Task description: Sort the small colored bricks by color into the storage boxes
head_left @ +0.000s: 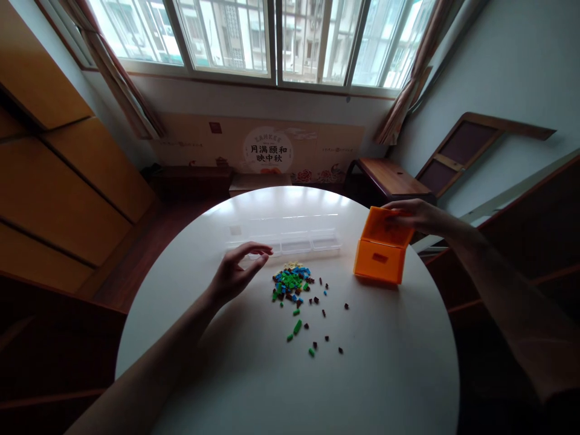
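A pile of small bricks (292, 283), green, blue, yellow and dark, lies on the round white table (389, 374), with several loose ones scattered toward me. My left hand (238, 272) hovers just left of the pile, fingers curved and apart, holding nothing. An orange box (379, 261) stands to the right with its lid (385, 228) tipped up. My right hand (410, 212) rests on the top edge of that lid, fingers closed over it. A clear plastic compartment tray (294, 238) lies behind the pile.
A dark wooden bench (389, 176) and a leaning wooden frame (457, 151) stand behind the table on the right. Wooden cabinets (54, 169) line the left wall. A large window (263, 36) and a printed board (267, 151) fill the far wall.
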`<state>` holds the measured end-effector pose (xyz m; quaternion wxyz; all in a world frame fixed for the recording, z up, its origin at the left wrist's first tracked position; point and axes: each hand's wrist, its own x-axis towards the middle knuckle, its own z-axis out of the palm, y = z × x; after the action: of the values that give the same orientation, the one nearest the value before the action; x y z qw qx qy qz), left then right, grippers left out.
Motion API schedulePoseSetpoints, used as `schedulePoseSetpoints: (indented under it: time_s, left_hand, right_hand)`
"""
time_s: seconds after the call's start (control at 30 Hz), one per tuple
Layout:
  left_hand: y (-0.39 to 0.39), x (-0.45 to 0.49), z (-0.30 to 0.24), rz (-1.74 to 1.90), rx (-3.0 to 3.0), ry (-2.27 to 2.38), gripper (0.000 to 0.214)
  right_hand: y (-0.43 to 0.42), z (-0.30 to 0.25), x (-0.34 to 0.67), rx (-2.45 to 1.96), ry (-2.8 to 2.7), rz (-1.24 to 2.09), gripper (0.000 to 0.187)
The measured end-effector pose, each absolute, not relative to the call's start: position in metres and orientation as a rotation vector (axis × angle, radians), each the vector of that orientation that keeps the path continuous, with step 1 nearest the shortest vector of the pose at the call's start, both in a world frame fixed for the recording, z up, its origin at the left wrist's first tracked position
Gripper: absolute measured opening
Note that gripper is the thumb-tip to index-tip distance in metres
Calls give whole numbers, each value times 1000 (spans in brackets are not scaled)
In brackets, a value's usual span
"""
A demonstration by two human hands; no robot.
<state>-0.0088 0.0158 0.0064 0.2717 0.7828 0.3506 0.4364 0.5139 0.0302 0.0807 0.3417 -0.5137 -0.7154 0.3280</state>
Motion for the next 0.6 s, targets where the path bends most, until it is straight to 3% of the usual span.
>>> schedulePoseSetpoints:
  time_s: [0.2,0.43,0.6]
  left_hand:
    - [17,-7,-1,1232,2280,936,16]
    - [17,-5,-10,1077,2590,785,12]
    - [16,-6,-10,1041,2665,743,11]
  right_hand:
    - [81,49,507,-1466,-1928,803,43]
    - [126,16,495,-1457,-2001,319,27]
    - [130,4,483,-1460,-2014,69,39]
